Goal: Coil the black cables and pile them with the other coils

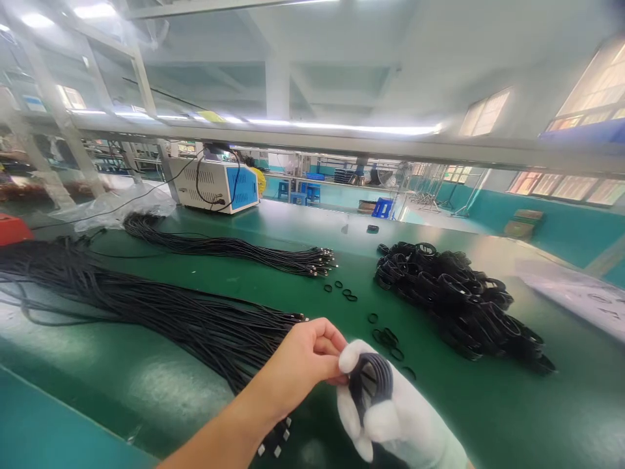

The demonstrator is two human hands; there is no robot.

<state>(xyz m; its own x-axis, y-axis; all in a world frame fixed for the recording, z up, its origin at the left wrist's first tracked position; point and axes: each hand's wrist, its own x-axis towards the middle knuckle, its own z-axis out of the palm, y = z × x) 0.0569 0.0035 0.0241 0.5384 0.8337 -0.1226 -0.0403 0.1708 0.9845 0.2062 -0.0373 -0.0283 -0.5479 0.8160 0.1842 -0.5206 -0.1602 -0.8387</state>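
My right hand, in a white glove, is closed around a small coil of black cable, with its loops facing up to the left. My bare left hand meets the gloved fingertips at the coil's left edge. Its thumb and fingers are pinched together, and what lies between them is hidden. Below my left hand, a long bundle of black cables with metal-tipped ends runs across the green table. Small black rings lie loose beyond my hands. To the right is a heap of coiled black cables.
A second cable bundle lies farther back. Behind it stands a white and blue machine with a dark cord. A clear plastic bag is at the back left, a red object at the left edge, and a pale sheet at the right.
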